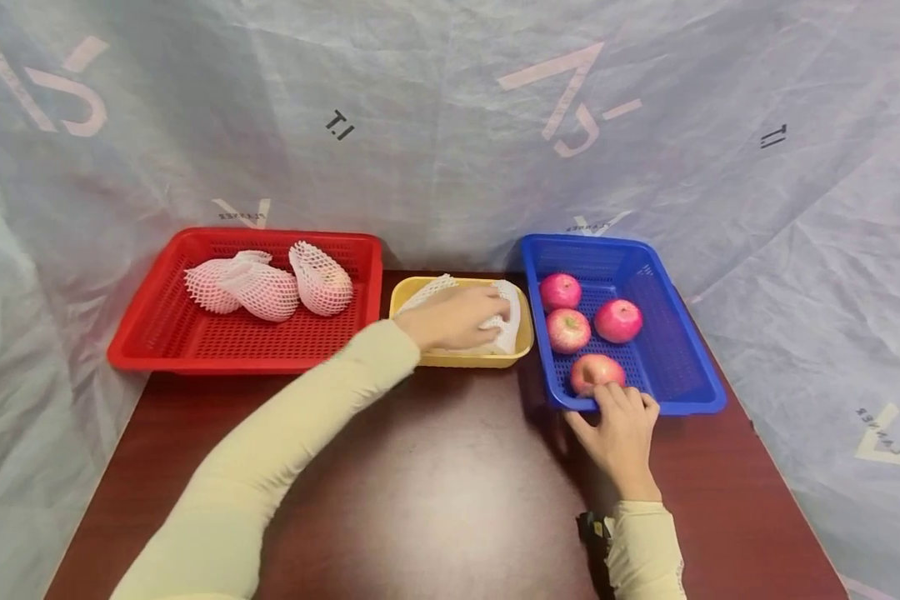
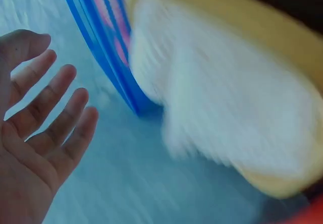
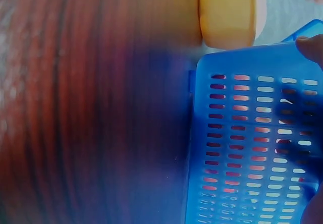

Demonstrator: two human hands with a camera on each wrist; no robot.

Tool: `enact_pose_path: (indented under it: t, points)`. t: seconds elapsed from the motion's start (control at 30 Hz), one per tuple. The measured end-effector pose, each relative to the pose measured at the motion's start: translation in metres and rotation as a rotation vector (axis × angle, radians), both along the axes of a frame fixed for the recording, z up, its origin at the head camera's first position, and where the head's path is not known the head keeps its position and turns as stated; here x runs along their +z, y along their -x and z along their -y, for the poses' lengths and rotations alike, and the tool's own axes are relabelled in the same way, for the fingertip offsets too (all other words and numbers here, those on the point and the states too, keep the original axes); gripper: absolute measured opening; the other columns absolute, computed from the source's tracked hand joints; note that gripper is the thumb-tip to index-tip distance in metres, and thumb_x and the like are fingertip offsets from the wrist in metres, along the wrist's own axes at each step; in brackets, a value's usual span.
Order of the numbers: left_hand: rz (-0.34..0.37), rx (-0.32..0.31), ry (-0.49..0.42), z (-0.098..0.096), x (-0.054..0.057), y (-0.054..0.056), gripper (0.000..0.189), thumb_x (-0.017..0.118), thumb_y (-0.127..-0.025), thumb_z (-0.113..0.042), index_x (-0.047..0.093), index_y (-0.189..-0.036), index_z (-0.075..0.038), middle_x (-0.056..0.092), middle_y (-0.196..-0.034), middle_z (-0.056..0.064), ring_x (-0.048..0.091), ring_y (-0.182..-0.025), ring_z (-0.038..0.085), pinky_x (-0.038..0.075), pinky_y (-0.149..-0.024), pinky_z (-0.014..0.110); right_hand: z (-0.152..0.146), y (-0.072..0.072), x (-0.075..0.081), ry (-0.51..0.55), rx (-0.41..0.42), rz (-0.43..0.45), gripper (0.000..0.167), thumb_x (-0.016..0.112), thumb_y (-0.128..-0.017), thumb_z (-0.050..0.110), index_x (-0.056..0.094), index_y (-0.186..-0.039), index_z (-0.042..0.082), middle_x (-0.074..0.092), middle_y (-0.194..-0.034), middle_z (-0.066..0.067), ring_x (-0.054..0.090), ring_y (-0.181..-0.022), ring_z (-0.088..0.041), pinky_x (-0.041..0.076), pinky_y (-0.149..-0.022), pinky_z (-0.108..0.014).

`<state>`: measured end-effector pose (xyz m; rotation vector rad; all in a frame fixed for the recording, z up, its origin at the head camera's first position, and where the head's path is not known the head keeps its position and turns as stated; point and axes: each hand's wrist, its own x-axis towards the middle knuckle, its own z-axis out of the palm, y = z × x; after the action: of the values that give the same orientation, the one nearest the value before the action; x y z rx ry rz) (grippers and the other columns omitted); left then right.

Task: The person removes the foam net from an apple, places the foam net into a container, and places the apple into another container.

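In the head view my left hand (image 1: 457,319) is over a small yellow basket (image 1: 528,348) that holds white foam fruit nets (image 1: 507,321). In the left wrist view this hand (image 2: 45,128) has its fingers spread and apart, with nothing between them, beside the blurred nets (image 2: 222,88). At the right, my right hand (image 1: 618,429) grips the front rim of a blue basket (image 1: 671,367), fingers over the edge and thumb outside. An apple (image 1: 597,372) lies just inside, close to those fingertips. Three more red apples (image 1: 567,331) rest along the basket's left and middle.
A red basket (image 1: 247,363) at the left holds three netted fruits (image 1: 266,292). All the baskets stand along the back of a dark red-brown table (image 1: 420,467). A grey printed sheet (image 1: 435,125) hangs behind and beside it.
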<state>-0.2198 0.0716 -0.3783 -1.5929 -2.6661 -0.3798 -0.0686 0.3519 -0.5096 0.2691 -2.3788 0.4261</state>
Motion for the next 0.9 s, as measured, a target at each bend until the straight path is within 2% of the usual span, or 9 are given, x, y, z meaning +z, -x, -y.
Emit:
enact_pose_path:
  t: [0.1, 0.23, 0.37, 0.5, 0.63, 0.77, 0.9]
  points:
    - [-0.019, 0.106, 0.046, 0.037, 0.011, 0.016, 0.025, 0.063, -0.096, -0.023, 0.068, -0.118, -0.013, 0.064, -0.119, 0.007, 0.058, -0.111, 0.026, 0.046, -0.096, 0.039, 0.0, 0.0, 0.002, -0.004, -0.005, -0.003, 0.038, 0.074, -0.071, 0.04, 0.062, -0.084, 0.006, 0.06, -0.079, -0.013, 0.046, -0.073, -0.038, 0.028, -0.082, -0.063]
    - [-0.024, 0.29, 0.117, 0.087, 0.023, 0.038, 0.03, 0.066, -0.095, -0.027, 0.067, -0.121, -0.014, 0.061, -0.121, 0.009, 0.055, -0.112, 0.032, 0.046, -0.094, 0.047, 0.001, 0.0, 0.003, -0.01, -0.006, 0.011, 0.036, 0.074, -0.072, 0.04, 0.062, -0.084, 0.008, 0.06, -0.08, -0.013, 0.047, -0.074, -0.038, 0.028, -0.082, -0.063]
    - [0.049, 0.446, 0.169, 0.129, 0.025, 0.058, 0.037, 0.07, -0.092, -0.03, 0.064, -0.125, -0.013, 0.055, -0.123, 0.014, 0.049, -0.116, 0.038, 0.04, -0.098, 0.057, 0.001, -0.001, 0.002, -0.006, -0.009, 0.015, 0.034, 0.075, -0.072, 0.039, 0.064, -0.085, 0.01, 0.063, -0.083, -0.011, 0.047, -0.073, -0.037, 0.029, -0.082, -0.063]
    - [0.154, 0.559, 0.213, 0.159, 0.011, 0.072, 0.052, 0.072, -0.09, -0.034, 0.058, -0.133, -0.01, 0.046, -0.133, 0.022, 0.04, -0.124, 0.046, 0.035, -0.098, 0.065, 0.0, -0.005, -0.002, 0.002, -0.023, 0.014, 0.032, 0.074, -0.071, 0.038, 0.064, -0.085, 0.011, 0.064, -0.084, -0.01, 0.047, -0.072, -0.035, 0.029, -0.082, -0.063]
    - [0.228, 0.641, 0.231, 0.182, -0.013, 0.078, 0.066, 0.076, -0.086, -0.036, 0.052, -0.139, -0.006, 0.039, -0.136, 0.029, 0.036, -0.126, 0.053, 0.036, -0.093, 0.07, 0.001, -0.01, -0.006, -0.003, -0.023, 0.02, 0.032, 0.074, -0.07, 0.038, 0.064, -0.085, 0.011, 0.064, -0.083, -0.009, 0.048, -0.072, -0.034, 0.029, -0.082, -0.063]
    - [0.287, 0.684, 0.244, 0.197, -0.037, 0.08, 0.077, 0.079, -0.082, -0.035, 0.044, -0.144, -0.006, 0.035, -0.135, 0.032, 0.034, -0.125, 0.056, 0.037, -0.089, 0.072, 0.002, -0.014, -0.009, -0.003, -0.009, 0.017, 0.033, 0.076, -0.069, 0.037, 0.064, -0.085, 0.011, 0.063, -0.081, -0.009, 0.048, -0.073, -0.034, 0.029, -0.082, -0.062]
    - [0.319, 0.701, 0.293, 0.205, -0.051, 0.079, 0.084, 0.081, -0.081, -0.035, 0.039, -0.148, -0.005, 0.034, -0.138, 0.036, 0.031, -0.127, 0.059, 0.033, -0.093, 0.073, 0.004, -0.015, -0.009, -0.006, -0.001, 0.022, 0.034, 0.077, -0.069, 0.038, 0.063, -0.085, 0.011, 0.062, -0.08, -0.009, 0.048, -0.073, -0.034, 0.029, -0.082, -0.062]
